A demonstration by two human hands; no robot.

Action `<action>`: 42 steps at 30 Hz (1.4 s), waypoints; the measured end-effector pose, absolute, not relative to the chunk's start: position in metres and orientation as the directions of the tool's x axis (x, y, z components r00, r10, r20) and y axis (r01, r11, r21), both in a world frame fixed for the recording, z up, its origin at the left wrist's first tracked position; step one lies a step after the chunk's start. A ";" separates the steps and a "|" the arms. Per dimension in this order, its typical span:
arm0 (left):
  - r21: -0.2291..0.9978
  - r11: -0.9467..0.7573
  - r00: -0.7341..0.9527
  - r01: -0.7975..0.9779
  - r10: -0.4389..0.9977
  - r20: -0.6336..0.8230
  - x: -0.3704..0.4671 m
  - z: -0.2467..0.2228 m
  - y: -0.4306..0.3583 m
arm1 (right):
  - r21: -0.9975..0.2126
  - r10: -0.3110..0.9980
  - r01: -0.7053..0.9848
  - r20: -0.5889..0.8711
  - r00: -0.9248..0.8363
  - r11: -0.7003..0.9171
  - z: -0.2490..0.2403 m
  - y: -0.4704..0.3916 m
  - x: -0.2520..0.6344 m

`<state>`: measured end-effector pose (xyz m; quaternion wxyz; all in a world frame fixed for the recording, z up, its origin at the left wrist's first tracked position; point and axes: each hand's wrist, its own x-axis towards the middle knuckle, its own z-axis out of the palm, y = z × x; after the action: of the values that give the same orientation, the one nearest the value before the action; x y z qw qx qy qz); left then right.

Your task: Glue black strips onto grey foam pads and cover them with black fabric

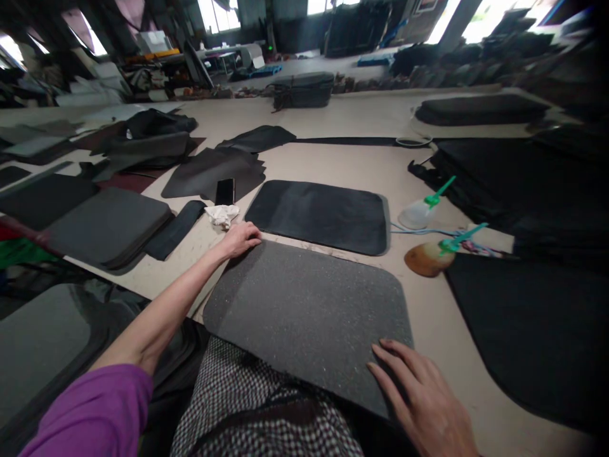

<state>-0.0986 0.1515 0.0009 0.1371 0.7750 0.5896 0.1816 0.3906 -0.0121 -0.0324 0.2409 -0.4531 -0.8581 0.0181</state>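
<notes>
A grey speckled panel (309, 311) with rounded corners lies at the table's near edge, partly over my lap. At its far left corner rests my left hand (242, 240), fingers bent and close together on the edge; whether they pinch it is hard to tell. My right hand (419, 387) lies on the panel's right side with the fingers spread. Just beyond is a black panel (318, 216) on a slightly larger grey backing. Right of the panels stand a clear squeeze bottle (416, 214) and one with amber liquid (425, 259), both with green nozzles.
Stacked dark panels (109, 225) and a narrow black piece (176, 230) lie left. A white crumpled cloth (222, 215) and a phone (225, 192) sit beyond my left hand. Black material (533, 184) covers the right side of the table (342, 158). Cords run behind the amber bottle.
</notes>
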 end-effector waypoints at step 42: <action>0.220 -0.429 0.438 0.876 0.899 0.008 -0.066 -0.008 -0.021 | -0.272 0.784 0.744 0.343 -0.518 0.611 -0.044 -0.008 0.400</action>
<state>-0.0660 -0.0208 -0.0079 0.0914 0.8431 0.5263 0.0621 0.3997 -0.0080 -0.0435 0.2198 -0.4389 -0.8700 0.0456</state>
